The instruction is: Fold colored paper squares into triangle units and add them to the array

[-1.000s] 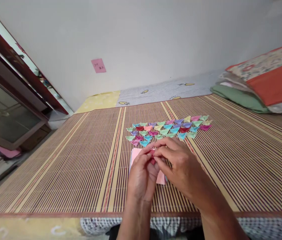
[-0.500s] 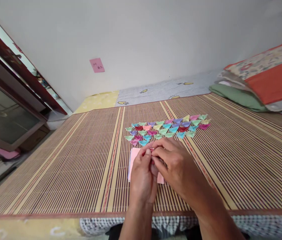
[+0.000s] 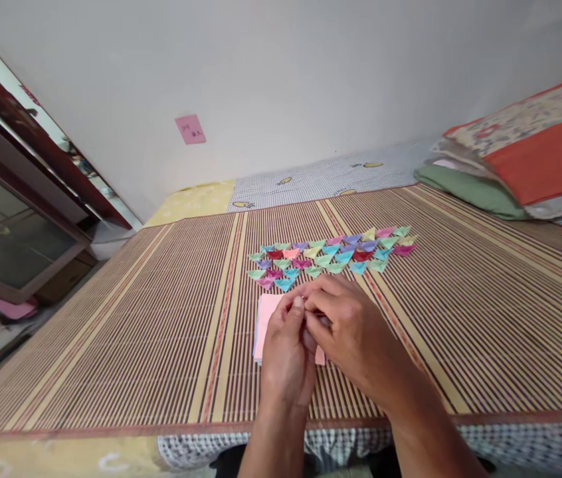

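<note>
My left hand (image 3: 287,355) and my right hand (image 3: 351,332) meet over a stack of pink square paper (image 3: 264,320) on the striped bamboo mat (image 3: 136,332). Their fingertips pinch a small folded paper piece between them; it is almost wholly hidden by the fingers now. Just beyond the hands lie several small folded paper shapes (image 3: 331,255) in rows, in green, blue, pink, red, purple and yellow.
Folded quilts and a pillow (image 3: 515,166) are piled at the far right. A pink note (image 3: 190,129) sticks on the white wall. A dark wooden cabinet with glass (image 3: 12,219) stands at the left, with books below. A checked sheet (image 3: 331,178) shows beyond the mat.
The fingers have closed tighter over the small red paper piece, which showed earlier and is hidden now. The view has shifted slightly; the hands stay in place.
</note>
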Available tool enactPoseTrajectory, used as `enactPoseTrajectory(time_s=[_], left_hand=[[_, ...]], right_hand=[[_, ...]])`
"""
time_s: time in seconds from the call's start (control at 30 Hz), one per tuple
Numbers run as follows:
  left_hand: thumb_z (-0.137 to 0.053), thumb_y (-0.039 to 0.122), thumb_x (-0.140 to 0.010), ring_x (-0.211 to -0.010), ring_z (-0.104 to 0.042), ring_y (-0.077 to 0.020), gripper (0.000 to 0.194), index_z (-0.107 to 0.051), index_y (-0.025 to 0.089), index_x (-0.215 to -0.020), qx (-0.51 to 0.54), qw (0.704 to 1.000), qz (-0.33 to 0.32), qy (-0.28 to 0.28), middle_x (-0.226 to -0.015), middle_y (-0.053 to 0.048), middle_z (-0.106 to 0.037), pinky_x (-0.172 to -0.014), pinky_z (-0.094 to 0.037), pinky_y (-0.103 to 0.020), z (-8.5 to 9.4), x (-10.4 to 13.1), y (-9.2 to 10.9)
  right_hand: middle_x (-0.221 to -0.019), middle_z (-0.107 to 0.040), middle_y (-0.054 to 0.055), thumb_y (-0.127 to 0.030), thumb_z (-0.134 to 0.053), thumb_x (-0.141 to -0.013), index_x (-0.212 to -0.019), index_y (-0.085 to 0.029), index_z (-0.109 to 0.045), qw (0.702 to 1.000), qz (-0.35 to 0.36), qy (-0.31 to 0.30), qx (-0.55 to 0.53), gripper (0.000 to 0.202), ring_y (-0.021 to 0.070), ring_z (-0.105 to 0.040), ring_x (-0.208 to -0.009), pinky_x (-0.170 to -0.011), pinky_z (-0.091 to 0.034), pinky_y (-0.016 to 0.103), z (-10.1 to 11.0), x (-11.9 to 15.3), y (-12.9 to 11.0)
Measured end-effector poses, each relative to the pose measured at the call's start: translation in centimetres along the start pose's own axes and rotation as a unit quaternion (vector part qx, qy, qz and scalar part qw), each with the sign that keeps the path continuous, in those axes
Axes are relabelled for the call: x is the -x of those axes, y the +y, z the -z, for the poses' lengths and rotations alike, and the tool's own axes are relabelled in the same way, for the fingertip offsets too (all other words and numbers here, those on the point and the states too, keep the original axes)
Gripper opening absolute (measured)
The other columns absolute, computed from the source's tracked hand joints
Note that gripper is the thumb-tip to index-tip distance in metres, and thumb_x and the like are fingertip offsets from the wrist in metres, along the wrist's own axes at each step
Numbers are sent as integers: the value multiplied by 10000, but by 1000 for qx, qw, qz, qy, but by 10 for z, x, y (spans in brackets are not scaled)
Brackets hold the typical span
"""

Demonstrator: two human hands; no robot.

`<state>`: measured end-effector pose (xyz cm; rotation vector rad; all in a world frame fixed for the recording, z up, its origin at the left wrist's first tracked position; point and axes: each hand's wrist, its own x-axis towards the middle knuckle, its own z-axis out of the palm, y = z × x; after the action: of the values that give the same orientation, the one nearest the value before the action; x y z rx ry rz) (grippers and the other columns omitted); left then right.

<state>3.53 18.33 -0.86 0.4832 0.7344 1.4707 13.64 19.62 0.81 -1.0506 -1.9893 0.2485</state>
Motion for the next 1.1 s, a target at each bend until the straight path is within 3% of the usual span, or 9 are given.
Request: enactPoseTrajectory(time_s=[0.2,0.3,0.43,0.6,0.77,0.93,1.1], left_hand=[[-629,158,-931,-931,-745,-222,133,-710,120,-1029,31,998,16,43,-851,-70,-721,-947,-587,-400,4,-6,9],[-596,143,-950,-955,-744,-225,149,-719,118,-1032,36,998,13,55,-882,-83,-731,-950,-588,-406,3,-6,12],[-623,134,-931,-865,-735,-196,159,-733,107,-1042,36,998,13,43,-885,-75,-727,-922,-586,-376,5,-6,10],[-675,147,-909,-767,-687,-147,159,-741,109,-1049,44,999,15,21,-814,-41,-694,-860,-576,-307,11,-9,6],[-741,185,-880,-715,-654,-125,168,-744,117,-1032,33,999,14,15,-776,-23,-666,-739,-567,-242,15,-11,6],[-731,178,-883,-730,-659,-127,126,-745,113,-990,18,999,23,12,-801,-41,-689,-781,-585,-267,13,-10,6],[-769,224,-852,-707,-651,-119,182,-756,104,-988,-1,999,22,-26,-836,-56,-720,-781,-585,-267,10,-8,4]], right_hand=[[-989,-693,53,-73,-594,-920,-911,-207,-681,997,-1,39,-63,160,231,-635,-978,-870,-504,400,15,2,7],[-971,-679,56,-76,-576,-939,-930,-202,-702,998,-7,23,-63,178,223,-639,-959,-856,-515,388,22,4,8],[-995,-646,68,-6,-570,-911,-967,-177,-716,999,13,-19,-45,231,217,-630,-958,-842,-520,367,20,2,2],[-951,-616,78,14,-590,-895,-812,-156,-641,999,26,-46,6,195,229,-608,-912,-788,-512,365,14,0,-3],[-974,-610,81,33,-605,-874,-826,-148,-644,996,37,-73,20,191,235,-592,-921,-792,-505,375,14,2,1],[-942,-601,85,-40,-519,-976,-800,-159,-604,995,41,-83,33,230,235,-581,-890,-762,-496,381,12,4,5],[-1037,-630,82,-11,-537,-962,-859,-177,-588,995,28,-95,-12,202,237,-598,-1005,-873,-510,389,12,4,7]])
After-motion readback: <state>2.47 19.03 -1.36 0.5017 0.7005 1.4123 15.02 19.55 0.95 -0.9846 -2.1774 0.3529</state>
